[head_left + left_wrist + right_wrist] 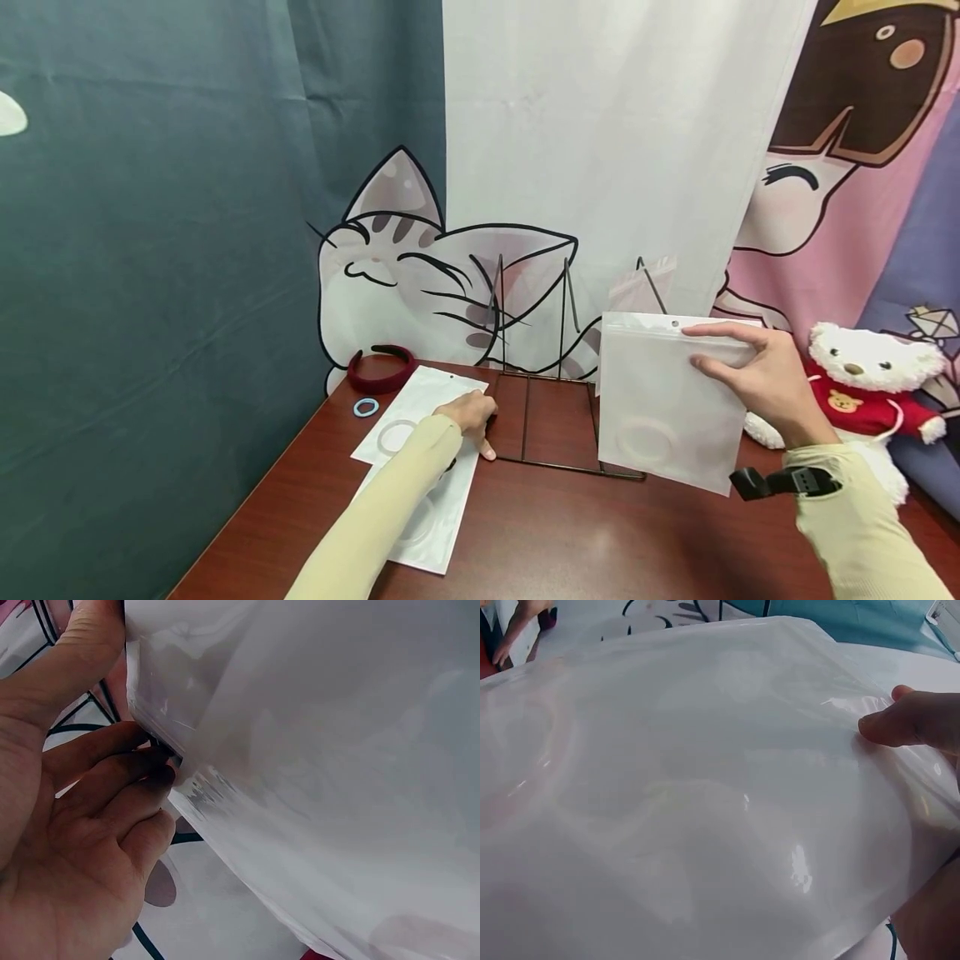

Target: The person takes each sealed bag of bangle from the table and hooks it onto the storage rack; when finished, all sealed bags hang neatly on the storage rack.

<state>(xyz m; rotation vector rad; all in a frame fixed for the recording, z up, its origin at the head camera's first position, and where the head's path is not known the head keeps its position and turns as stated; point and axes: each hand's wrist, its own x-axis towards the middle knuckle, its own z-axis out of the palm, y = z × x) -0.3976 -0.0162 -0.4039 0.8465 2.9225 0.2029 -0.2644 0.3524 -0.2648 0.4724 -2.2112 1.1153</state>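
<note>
My right hand (772, 383) pinches the top right of a white zip bag (660, 400), thumb in front and other fingers behind. The bag hangs upright before the right part of a black wire rack (525, 417), its round hole near my index fingertip. A faint ring shape shows low in it. At the rack's left side, my left hand (468, 417) grips the base wire with curled fingers. Beside that hand lie white zip bags (442, 542) with ring shapes inside; in the left wrist view, a bag's edge (247, 877) runs past the fingertips.
A dark red headband (381, 383) and a small blue ring (366, 407) lie at the table's back left. A pinkish clear bag (637, 292) is at the rack's right prong. A white plush bear (862, 383) in red sits at right. Printed curtains hang behind the table.
</note>
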